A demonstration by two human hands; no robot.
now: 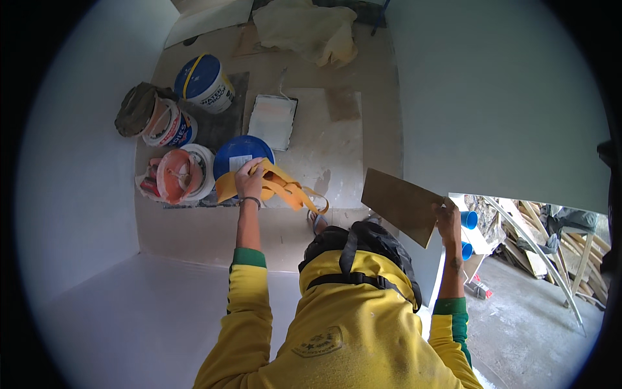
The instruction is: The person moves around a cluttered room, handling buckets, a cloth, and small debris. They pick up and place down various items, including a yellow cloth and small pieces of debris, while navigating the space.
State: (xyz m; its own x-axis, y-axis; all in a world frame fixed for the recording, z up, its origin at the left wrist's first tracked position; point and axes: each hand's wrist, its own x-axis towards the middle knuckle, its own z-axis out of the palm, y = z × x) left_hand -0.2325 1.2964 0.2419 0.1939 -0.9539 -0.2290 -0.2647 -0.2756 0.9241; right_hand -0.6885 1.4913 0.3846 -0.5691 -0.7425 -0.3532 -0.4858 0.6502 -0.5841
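the right hand (pixel 447 217) grips a flat brown board (pixel 402 204) by its lower right edge, right of frame centre. the board's long axis runs from upper left down to lower right, one corner pointing up-left toward the floor (pixel 311 139) and another down toward the person's head. the left hand (pixel 249 181) is closed on a bunch of yellow straps (pixel 285 188), which trail right and down to an end loop at mid frame. the hands are well apart.

the board's right end lies against the lower edge of a white wall (pixel 505 97) that fills the upper right; below that edge an opening shows a yard with stacked timber (pixel 538 240) and blue pipe ends (pixel 468 220). left of the board the floor lies open as far as the straps.

white walls close in at left and bottom. the floor is dusty brown, patched white. at upper left stand buckets (pixel 194 123), one with a blue lid (pixel 241 155) just beside the left hand, and a white tray (pixel 272 121). a pale sheet (pixel 304 29) lies at the top.
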